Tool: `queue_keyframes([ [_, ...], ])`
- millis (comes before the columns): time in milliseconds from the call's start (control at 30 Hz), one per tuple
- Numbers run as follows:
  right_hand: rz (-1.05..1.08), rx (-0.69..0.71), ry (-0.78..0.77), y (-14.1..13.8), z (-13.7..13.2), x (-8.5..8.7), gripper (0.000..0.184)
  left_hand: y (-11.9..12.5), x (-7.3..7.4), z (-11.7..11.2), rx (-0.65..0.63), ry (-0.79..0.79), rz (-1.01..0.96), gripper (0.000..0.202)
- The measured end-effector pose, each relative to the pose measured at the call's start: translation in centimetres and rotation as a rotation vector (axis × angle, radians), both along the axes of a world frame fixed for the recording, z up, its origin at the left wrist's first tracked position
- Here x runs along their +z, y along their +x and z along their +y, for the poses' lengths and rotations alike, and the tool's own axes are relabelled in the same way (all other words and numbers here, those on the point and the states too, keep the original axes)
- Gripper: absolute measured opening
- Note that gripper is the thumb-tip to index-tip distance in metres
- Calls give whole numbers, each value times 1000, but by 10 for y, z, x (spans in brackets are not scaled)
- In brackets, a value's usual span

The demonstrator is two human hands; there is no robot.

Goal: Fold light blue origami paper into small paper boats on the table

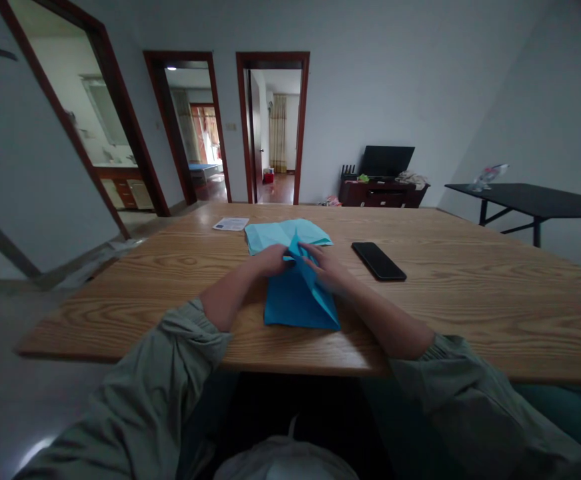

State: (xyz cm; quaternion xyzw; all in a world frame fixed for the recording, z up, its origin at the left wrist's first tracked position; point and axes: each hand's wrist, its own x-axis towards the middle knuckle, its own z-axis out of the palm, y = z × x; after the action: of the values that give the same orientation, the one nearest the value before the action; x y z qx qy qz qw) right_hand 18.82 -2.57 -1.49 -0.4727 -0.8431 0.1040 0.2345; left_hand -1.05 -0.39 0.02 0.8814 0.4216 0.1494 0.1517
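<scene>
The head view shows both bare hands meeting over a folded blue paper (293, 300), which lies near the close edge of the wood-grained surface (470, 300), roughly centred before the person. The paper's lower part rests flat, while its far part rises to a pointed peak between the hands. The left hand (272, 260) pinches the peak's left side, its fingertips partly hidden; the fingers of the right hand (324, 268) pinch the raised fold from the right. Just beyond the hands lies light-blue paper (283, 232), with a small printed card (231, 224) beside it on the left. A black phone (379, 261) lies to the right, apart from the paper. Loose green sleeves (170, 360) cover the arms to the forearms.
</scene>
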Motion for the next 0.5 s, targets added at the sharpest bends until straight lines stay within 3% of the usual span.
queue_keyframes([
  [133, -295, -3, -77, -7, -6, -19, 60, -40, 7, 16, 360, 127, -6, 31],
  [200, -368, -5, -96, -7, -5, -24, 61, -47, 7, 16, 400, 169, -70, 34],
  [300, -387, 9, -71, -7, -3, -26, 62, -32, 1, 4, 246, 227, -78, 42],
  [433, -406, 27, -50, -6, 0, -29, 58, 10, -11, -14, -53, 159, 165, 49],
  [500, -427, 29, -56, -5, 1, -30, 57, 22, -15, -18, -117, 99, 207, 49],
])
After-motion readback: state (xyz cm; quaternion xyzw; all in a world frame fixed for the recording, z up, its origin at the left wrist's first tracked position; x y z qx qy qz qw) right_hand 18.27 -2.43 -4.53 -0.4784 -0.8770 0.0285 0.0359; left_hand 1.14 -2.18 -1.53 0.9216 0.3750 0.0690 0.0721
